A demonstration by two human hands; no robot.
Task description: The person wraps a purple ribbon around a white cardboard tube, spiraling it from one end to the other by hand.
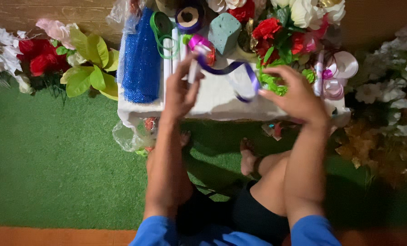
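Both hands, left (pixel 180 91) and right (pixel 294 93), stretch purple ribbon (pixel 233 73) sideways between them.

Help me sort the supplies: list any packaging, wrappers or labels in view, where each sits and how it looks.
Clear plastic bag: crumpled, at the white table's front left corner.
Clear plastic wrap: crinkled, top edge above the blue mesh roll.
Small wrapper scrap: red and teal, on the green mat under the table's front edge.
No signs or screens.
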